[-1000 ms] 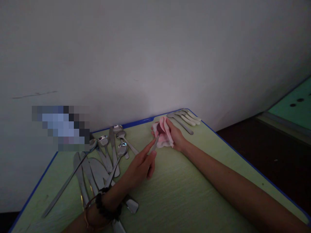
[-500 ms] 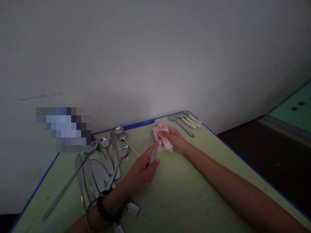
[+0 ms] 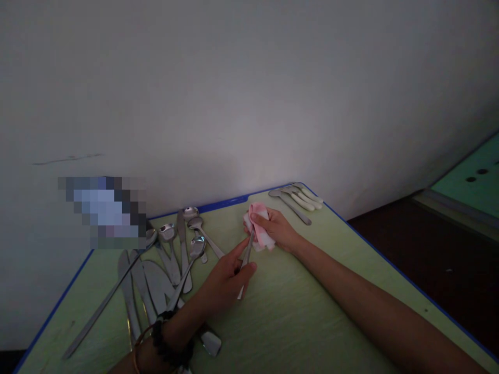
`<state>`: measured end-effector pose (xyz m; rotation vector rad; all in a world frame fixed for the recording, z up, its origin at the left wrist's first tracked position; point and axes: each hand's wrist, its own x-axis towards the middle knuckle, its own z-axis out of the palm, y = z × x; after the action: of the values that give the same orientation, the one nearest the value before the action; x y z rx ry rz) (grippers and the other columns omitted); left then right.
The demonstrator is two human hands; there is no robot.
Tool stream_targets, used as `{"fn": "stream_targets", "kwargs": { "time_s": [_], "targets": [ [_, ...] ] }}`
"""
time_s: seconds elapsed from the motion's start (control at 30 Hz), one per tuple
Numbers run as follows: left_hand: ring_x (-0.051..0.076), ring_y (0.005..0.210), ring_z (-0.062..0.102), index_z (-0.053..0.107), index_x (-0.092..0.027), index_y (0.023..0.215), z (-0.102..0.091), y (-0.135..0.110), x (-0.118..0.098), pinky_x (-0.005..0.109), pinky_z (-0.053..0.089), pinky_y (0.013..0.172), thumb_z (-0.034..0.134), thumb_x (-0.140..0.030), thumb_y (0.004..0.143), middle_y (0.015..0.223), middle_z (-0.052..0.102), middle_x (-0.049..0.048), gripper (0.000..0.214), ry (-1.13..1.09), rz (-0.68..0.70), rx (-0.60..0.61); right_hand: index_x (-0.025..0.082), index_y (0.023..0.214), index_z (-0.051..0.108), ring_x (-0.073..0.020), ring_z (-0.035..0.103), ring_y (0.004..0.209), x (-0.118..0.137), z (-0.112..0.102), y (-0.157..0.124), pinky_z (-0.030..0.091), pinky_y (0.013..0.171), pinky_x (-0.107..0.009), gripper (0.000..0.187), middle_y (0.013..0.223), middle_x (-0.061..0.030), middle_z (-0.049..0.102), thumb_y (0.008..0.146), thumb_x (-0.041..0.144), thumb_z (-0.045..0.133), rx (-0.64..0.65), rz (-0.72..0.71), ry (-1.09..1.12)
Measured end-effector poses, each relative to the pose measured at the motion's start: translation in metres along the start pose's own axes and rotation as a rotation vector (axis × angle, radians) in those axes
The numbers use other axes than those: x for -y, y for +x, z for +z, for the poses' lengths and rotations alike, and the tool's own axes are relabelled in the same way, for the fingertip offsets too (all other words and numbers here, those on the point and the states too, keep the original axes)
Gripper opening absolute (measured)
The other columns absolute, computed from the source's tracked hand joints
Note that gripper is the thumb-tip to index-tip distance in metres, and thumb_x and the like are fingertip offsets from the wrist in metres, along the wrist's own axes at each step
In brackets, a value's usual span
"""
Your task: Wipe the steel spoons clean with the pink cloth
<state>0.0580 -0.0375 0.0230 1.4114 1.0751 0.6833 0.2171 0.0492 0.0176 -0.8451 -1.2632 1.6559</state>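
Note:
My left hand [image 3: 226, 275] pinches the handle of a metal spoon [image 3: 246, 258] that points up toward my right hand. My right hand [image 3: 278, 229] is closed on a pink cloth [image 3: 259, 228] wrapped round the spoon's bowl, which is hidden inside the folds. Both hands hover just over the green table [image 3: 296, 311] near its far edge. A dark beaded bracelet [image 3: 168, 340] sits on my left wrist.
A loose pile of metal spoons and knives [image 3: 167, 259] lies at the left of the table. A small group of spoons [image 3: 298, 197] lies at the far right corner. A grey wall stands right behind the table. Dark floor and another green surface [image 3: 471, 179] are at the right.
My right hand has closed the pink cloth over the spoon's bowl. The spoon's handle has slid farther through my left fingers, and both hands have shifted slightly toward me.

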Motion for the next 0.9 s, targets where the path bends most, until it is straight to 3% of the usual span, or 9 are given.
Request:
{"fn": "stream_targets", "kwargs": {
  "time_s": [0.3,0.47,0.73,0.9],
  "targets": [
    [0.008,0.039,0.036,0.023,-0.004,0.144,0.0007,0.0014,0.0025,0.018,0.029,0.038,0.053,-0.038,0.082,0.047,0.043,-0.0087,0.076,-0.034,-0.006,-0.016,0.017,0.084,0.055,-0.0113,0.058,0.048,-0.0047,-0.0014,0.0013,0.047,0.042,-0.020,0.034,0.067,-0.0016,0.066,0.074,0.047,0.066,-0.025,-0.004,-0.012],
    [0.007,0.040,0.037,0.028,-0.010,0.143,0.0014,0.0021,0.0033,0.017,0.029,0.038,0.055,-0.038,0.081,0.048,0.043,-0.0097,0.073,-0.028,-0.016,-0.026,0.017,0.082,0.056,-0.0108,0.057,0.047,-0.0065,-0.0007,0.0026,0.045,0.041,-0.020,0.036,0.068,-0.0008,0.065,0.075,0.052,0.062,-0.036,0.005,-0.026],
    [0.008,0.040,0.040,0.038,-0.012,0.133,0.0033,0.0026,0.0013,0.018,0.029,0.040,0.051,-0.040,0.084,0.050,0.046,-0.0092,0.058,-0.057,0.025,-0.040,0.016,0.079,0.059,-0.0114,0.058,0.049,-0.0001,0.0023,0.0011,0.045,0.042,-0.020,0.039,0.062,-0.0016,0.064,0.074,0.055,0.062,-0.048,0.061,0.135],
    [0.008,0.044,0.041,0.047,-0.014,0.121,0.0021,0.0011,-0.0003,0.019,0.032,0.046,0.048,-0.036,0.086,0.053,0.044,-0.0090,0.041,0.011,0.068,0.004,0.016,0.085,0.061,-0.0135,0.061,0.056,0.0021,0.0005,0.0049,0.048,0.046,-0.022,0.035,0.069,-0.0044,0.067,0.080,0.051,0.058,-0.178,0.060,0.250]
  ]
}}
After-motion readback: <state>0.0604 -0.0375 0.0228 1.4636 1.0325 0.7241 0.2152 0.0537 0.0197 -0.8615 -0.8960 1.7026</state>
